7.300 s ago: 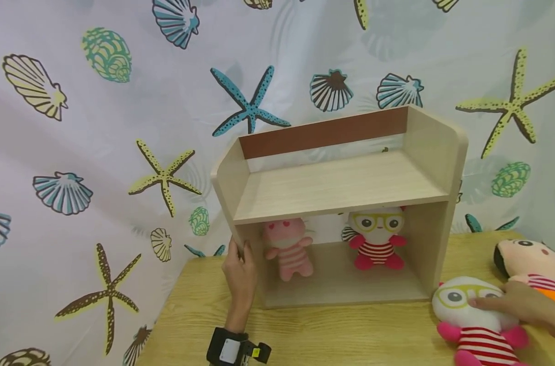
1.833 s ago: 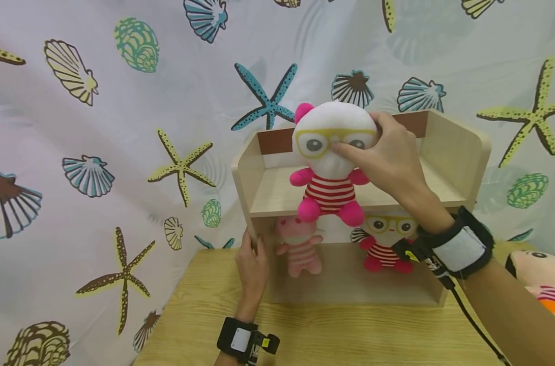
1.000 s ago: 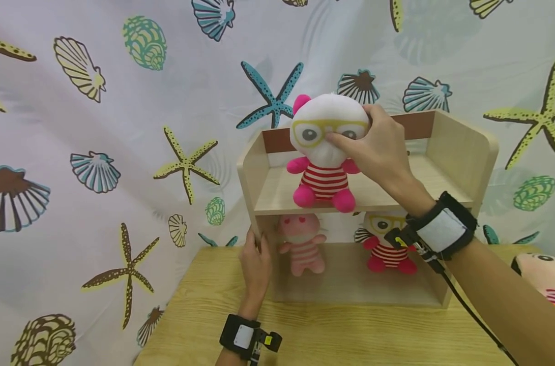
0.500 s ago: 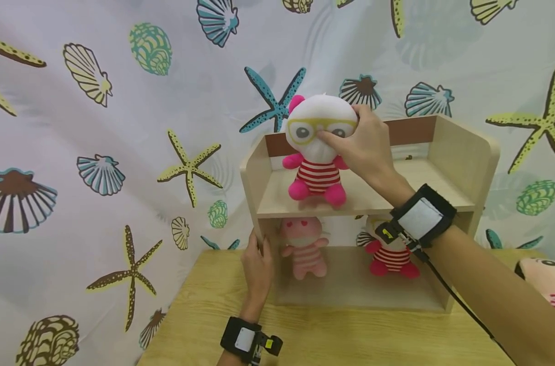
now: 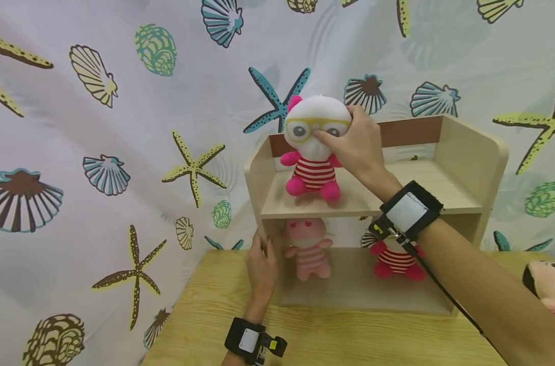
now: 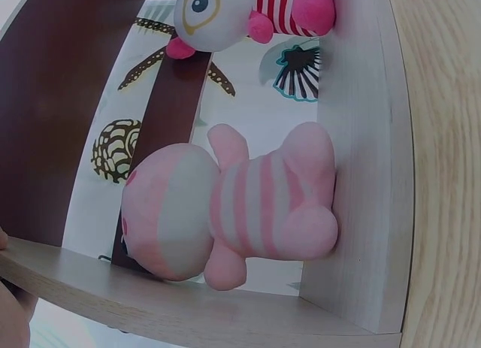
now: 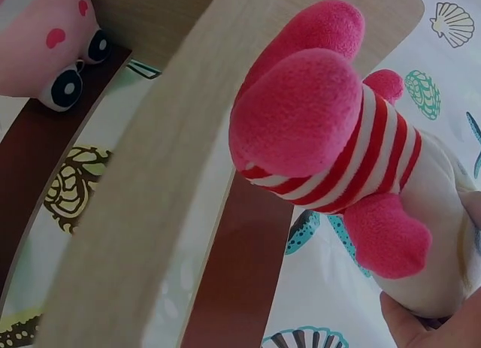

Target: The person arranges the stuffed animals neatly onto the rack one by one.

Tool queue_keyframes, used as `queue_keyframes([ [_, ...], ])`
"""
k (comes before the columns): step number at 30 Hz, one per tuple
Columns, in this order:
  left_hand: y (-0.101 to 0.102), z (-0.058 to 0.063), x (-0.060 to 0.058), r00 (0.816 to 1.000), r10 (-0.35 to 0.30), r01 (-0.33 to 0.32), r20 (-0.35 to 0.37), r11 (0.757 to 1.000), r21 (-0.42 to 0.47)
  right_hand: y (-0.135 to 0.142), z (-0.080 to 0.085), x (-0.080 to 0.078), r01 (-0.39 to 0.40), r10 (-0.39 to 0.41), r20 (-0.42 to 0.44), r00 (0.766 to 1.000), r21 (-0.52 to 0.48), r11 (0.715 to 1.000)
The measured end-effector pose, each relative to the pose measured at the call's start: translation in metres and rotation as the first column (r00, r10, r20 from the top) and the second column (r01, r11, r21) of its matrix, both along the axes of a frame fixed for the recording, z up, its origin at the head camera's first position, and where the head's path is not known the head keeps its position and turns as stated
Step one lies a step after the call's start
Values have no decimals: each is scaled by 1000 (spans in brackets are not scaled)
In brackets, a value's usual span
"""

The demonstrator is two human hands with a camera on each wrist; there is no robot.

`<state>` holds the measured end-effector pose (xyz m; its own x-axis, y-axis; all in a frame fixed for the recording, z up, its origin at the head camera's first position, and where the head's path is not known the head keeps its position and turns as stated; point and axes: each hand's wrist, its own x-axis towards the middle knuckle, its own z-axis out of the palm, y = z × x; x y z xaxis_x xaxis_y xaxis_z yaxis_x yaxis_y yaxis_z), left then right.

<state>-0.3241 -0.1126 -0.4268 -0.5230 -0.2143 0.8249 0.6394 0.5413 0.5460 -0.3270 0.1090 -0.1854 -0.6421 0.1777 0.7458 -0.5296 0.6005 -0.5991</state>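
Observation:
My right hand (image 5: 357,145) pinches the head of a white plush toy (image 5: 315,174) with yellow glasses, pink limbs and a red-striped body. The toy is upright over the left part of the upper board of a small wooden shelf (image 5: 373,209). In the right wrist view its pink feet (image 7: 297,115) overlap the board's edge, with my thumb (image 7: 406,322) against the head. My left hand (image 5: 261,267) grips the shelf's left side panel from outside, low down. A pink striped plush toy (image 6: 240,205) sits behind that panel in the lower compartment.
A second plush toy with glasses (image 5: 396,259) sits at the right of the lower compartment, partly hidden by my right wrist strap. Another doll (image 5: 549,279) lies on the table (image 5: 350,335) at far right. A patterned curtain (image 5: 121,101) hangs behind.
My right hand has lifted the glasses toy from the table at right to over the upper board, then lately moved it slightly left and farther back. The left hand keeps its grip.

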Motion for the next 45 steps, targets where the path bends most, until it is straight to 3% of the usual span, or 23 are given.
queue_keyframes([
  [8,1,1,4,1000,-12,12,9,1000,8,-8,2,-9,-29,28,13,1000,16,999],
  [25,2,1,2,1000,0,0,0,1000,-19,-13,1,-35,-73,72,58,996,20,997],
  [45,-1,0,2,1000,-20,20,-10,1000,-23,-34,2,-53,-103,96,122,988,58,993],
])
